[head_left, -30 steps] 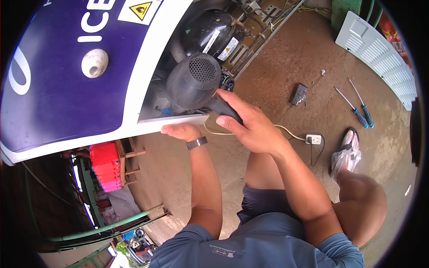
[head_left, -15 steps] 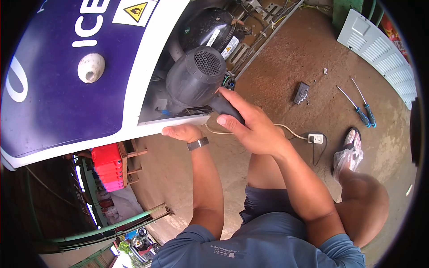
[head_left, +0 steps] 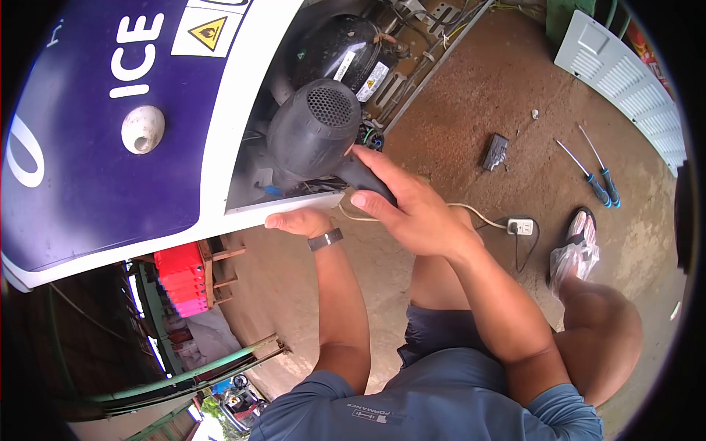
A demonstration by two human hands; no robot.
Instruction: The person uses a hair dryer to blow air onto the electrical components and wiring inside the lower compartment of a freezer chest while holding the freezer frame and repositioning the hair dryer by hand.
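Note:
My right hand (head_left: 419, 213) is wrapped round the handle of a dark grey hair dryer (head_left: 312, 128). The dryer's round mesh vent faces up towards me, and its front end points into the open bay of a purple and white ice freezer (head_left: 165, 187). Against the white lower edge of that bay rests my left hand (head_left: 300, 222), with a dark band on the wrist. Its visible fingers are stretched out; some are hidden. Inside the bay sit a black compressor (head_left: 331, 55), wires and a small blue piece (head_left: 273, 190).
On the brown floor lie two blue-handled screwdrivers (head_left: 599, 189), a dark box-shaped piece (head_left: 496, 151) and a white socket block (head_left: 521, 226) with a plugged-in cord. A slatted grey panel (head_left: 625, 84) leans at upper right. Red crates (head_left: 180, 272) are stacked at lower left.
The hair dryer and my right hand have shifted slightly left. The view has tilted a little, so the freezer front appears lower. My left hand stays at the bay's edge.

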